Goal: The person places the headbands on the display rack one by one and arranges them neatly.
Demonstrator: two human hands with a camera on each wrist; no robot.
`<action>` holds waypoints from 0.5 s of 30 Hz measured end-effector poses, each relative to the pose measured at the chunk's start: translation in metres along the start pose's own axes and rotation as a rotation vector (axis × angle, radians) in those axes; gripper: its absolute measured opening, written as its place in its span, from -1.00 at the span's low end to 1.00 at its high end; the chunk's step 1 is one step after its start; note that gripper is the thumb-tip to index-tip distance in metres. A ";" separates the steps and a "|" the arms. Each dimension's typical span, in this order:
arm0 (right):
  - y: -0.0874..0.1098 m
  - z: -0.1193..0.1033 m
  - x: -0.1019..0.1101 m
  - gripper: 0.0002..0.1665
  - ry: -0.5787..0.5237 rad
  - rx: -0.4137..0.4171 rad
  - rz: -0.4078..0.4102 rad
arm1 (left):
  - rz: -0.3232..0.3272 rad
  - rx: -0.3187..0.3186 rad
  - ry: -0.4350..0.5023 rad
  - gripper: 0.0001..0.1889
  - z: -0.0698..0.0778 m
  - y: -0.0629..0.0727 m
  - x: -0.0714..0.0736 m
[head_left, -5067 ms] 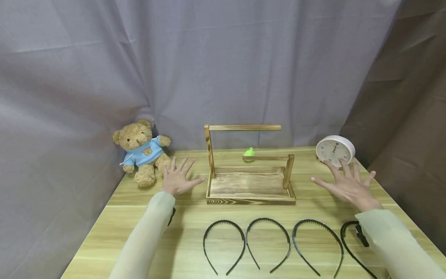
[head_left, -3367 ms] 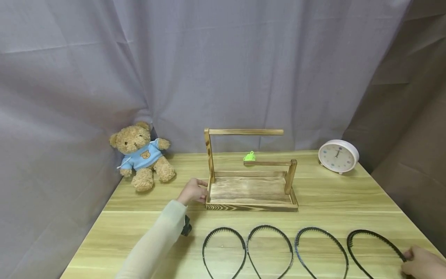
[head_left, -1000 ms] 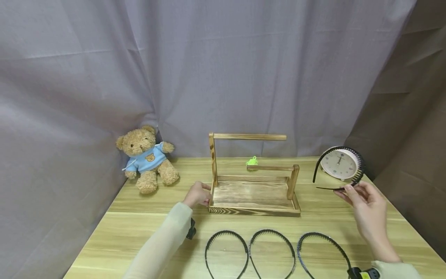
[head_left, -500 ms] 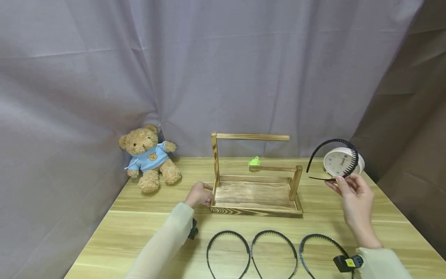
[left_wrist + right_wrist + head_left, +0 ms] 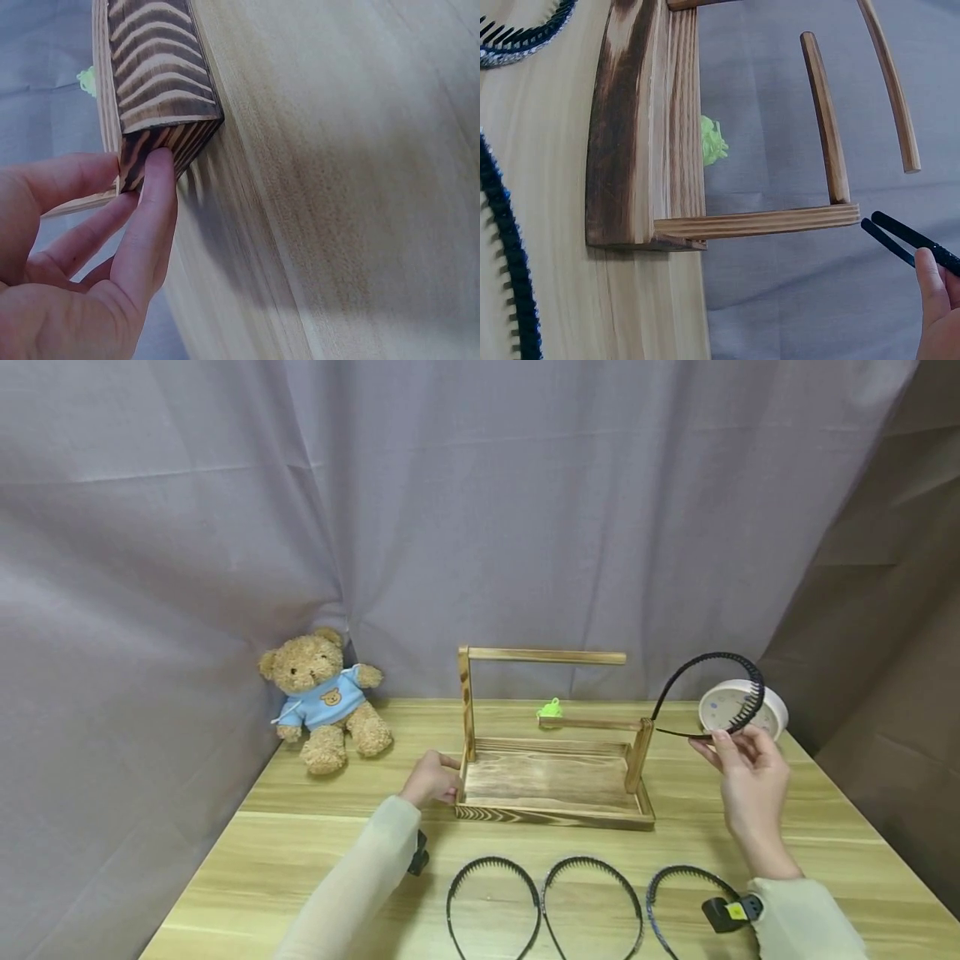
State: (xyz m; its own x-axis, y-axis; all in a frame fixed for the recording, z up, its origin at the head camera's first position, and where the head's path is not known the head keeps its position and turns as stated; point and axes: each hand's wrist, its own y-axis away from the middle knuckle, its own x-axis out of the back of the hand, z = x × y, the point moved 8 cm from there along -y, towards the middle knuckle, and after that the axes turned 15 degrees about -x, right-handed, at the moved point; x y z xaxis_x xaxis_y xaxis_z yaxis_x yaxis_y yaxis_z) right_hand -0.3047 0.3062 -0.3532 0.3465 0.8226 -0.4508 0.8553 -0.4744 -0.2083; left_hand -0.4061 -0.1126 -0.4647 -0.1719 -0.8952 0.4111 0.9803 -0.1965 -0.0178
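Note:
My left hand pinches the left end of a wooden rack. In the left wrist view, its thumb and fingers meet the end wall of the rack's patterned base. The rack has a shallow tray and two bars at different heights. My right hand pinches a black toothed headband by one arm, raised above the table. The headband's two free tips point left, right by the top of the rack's short right post. The palm is largely outside the right wrist view.
Three more black headbands lie in a row along the front. A teddy bear in a blue top sits back left. A white clock stands back right, partly behind the held headband. A small green object lies behind the rack.
My right hand has picked the rightmost headband up from the table and carried it left, up to the rack's post. My left hand went from spread fingers to gripping the rack's end and stays there.

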 end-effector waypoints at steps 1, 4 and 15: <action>0.000 0.000 -0.001 -0.93 -0.007 0.007 -0.003 | 0.000 -0.003 -0.003 -0.49 0.000 0.000 0.000; -0.001 0.000 -0.006 -0.91 -0.018 0.016 -0.018 | 0.001 -0.011 -0.010 -0.48 0.001 0.000 0.000; -0.003 0.005 -0.022 -0.92 0.002 -0.005 -0.012 | 0.008 -0.023 -0.017 -0.50 0.001 0.000 0.000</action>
State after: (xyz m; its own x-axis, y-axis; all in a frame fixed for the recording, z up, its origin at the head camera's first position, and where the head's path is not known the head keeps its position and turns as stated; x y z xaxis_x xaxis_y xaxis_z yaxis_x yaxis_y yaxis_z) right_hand -0.3171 0.2877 -0.3465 0.3366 0.8289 -0.4467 0.8615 -0.4626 -0.2092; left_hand -0.4060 -0.1118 -0.4641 -0.1627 -0.8899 0.4262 0.9791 -0.1991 -0.0421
